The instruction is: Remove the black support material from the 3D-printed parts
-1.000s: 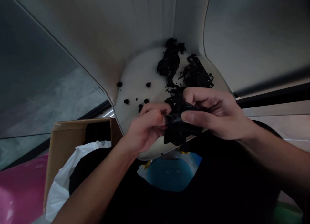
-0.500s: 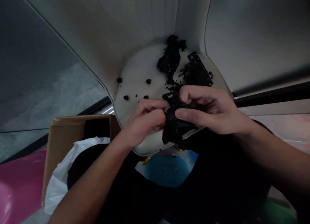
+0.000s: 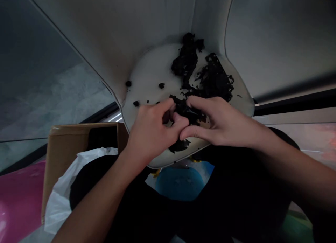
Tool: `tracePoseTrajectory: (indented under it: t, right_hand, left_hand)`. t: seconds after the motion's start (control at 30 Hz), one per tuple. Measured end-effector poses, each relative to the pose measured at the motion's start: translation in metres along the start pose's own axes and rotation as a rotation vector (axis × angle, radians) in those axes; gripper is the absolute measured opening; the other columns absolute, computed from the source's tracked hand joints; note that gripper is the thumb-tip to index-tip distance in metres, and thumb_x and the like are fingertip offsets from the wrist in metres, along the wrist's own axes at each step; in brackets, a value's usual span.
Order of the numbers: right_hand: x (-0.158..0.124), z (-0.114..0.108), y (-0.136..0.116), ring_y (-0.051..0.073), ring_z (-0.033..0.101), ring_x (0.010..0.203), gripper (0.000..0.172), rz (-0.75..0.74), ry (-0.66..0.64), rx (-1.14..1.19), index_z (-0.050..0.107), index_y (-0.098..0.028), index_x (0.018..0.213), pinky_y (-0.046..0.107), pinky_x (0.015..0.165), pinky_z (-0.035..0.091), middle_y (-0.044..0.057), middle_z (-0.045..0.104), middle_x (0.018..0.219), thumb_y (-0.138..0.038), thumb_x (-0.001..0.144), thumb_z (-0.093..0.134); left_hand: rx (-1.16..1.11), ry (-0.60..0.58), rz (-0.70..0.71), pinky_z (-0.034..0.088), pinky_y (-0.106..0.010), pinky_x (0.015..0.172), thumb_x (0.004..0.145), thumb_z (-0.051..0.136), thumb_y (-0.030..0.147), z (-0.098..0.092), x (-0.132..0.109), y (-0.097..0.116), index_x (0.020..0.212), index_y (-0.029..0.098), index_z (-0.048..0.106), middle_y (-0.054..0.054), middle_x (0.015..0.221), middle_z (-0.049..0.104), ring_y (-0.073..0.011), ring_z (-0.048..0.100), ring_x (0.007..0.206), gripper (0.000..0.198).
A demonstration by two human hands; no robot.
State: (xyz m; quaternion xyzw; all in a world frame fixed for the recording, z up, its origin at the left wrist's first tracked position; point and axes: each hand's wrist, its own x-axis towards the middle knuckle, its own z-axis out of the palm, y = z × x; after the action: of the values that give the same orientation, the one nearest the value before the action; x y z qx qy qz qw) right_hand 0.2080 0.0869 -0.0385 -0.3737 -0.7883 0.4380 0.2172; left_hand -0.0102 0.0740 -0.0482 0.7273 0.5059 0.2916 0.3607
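A ragged, shiny black piece [image 3: 187, 110], thin and rubbery-looking, is between my two hands over the chair seat. My left hand [image 3: 154, 127] is closed with its fingertips pinched on the piece's left side. From the right, my right hand [image 3: 220, 122] grips the same piece with bent fingers and the thumb low. Part of the piece hangs below the hands [image 3: 180, 145]. What lies inside the fingers is hidden. Just beyond are two torn black heaps, one long and clumped [image 3: 186, 62], the other lacy and full of holes [image 3: 216, 80].
The pale chair seat [image 3: 149, 68] carries several small black lumps [image 3: 161, 85] on its left. A cardboard box [image 3: 60, 145] with a white plastic bag [image 3: 68, 187] stands at the left, beside something pink [image 3: 21, 197]. Below the seat is a blue basin [image 3: 180, 183].
My left hand has turned and moved up and right, closer to my right hand. The black piece has shifted and bunched between them. The view has tilted slightly.
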Motion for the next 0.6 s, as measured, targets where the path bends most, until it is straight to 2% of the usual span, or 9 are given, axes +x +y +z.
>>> tracePoseTrajectory:
  t: [0.1,0.17,0.3,0.43,0.6]
  right_hand:
    - [0.002,0.003,0.002,0.012,0.048,0.056,0.053,-0.049,0.037,-0.117,0.051,-0.023,0.093,0.028,0.052,0.028,-0.006,0.053,0.073,-0.066,0.097,0.082]
    - [0.004,0.005,0.004,0.014,0.052,0.063,0.049,-0.088,0.064,-0.218,0.052,-0.023,0.092,0.028,0.058,0.032,-0.003,0.057,0.078,-0.064,0.101,0.077]
    - [0.005,0.01,0.01,0.015,0.05,0.064,0.03,-0.125,0.09,-0.334,0.055,-0.021,0.095,0.03,0.062,0.032,-0.001,0.057,0.078,-0.044,0.108,0.07]
    - [0.011,0.011,0.013,0.015,0.049,0.065,0.019,-0.189,0.059,-0.341,0.055,-0.021,0.095,0.029,0.062,0.034,-0.002,0.053,0.076,-0.031,0.11,0.062]
    - [0.02,0.01,0.015,0.012,0.047,0.063,0.025,-0.203,-0.018,-0.262,0.052,-0.022,0.089,0.028,0.059,0.032,-0.003,0.049,0.074,-0.028,0.111,0.061]
  left_hand:
    - [0.07,0.029,0.034,0.028,-0.031,0.055,0.092,0.064,0.023,0.001,-0.002,-0.004,0.075,0.023,0.043,0.006,0.061,0.04,-0.0107,0.037,0.055,0.028]
    - [0.089,-0.006,0.013,0.029,-0.03,0.055,0.093,0.064,0.024,0.001,-0.002,-0.005,0.075,0.024,0.044,0.006,0.06,0.043,-0.0112,0.039,0.055,0.027]
    - [0.045,-0.073,-0.036,0.03,-0.029,0.053,0.094,0.066,0.028,-0.003,-0.001,-0.006,0.074,0.023,0.044,0.005,0.062,0.045,-0.0117,0.041,0.057,0.031]
    - [0.009,-0.097,-0.085,0.032,-0.029,0.055,0.094,0.068,0.03,-0.01,0.001,-0.008,0.072,0.023,0.046,0.005,0.063,0.046,-0.0119,0.043,0.06,0.032]
    - [-0.021,-0.17,-0.142,0.026,-0.031,0.054,0.093,0.065,0.029,-0.018,0.005,-0.013,0.07,0.022,0.045,0.004,0.062,0.047,-0.0125,0.041,0.06,0.032]
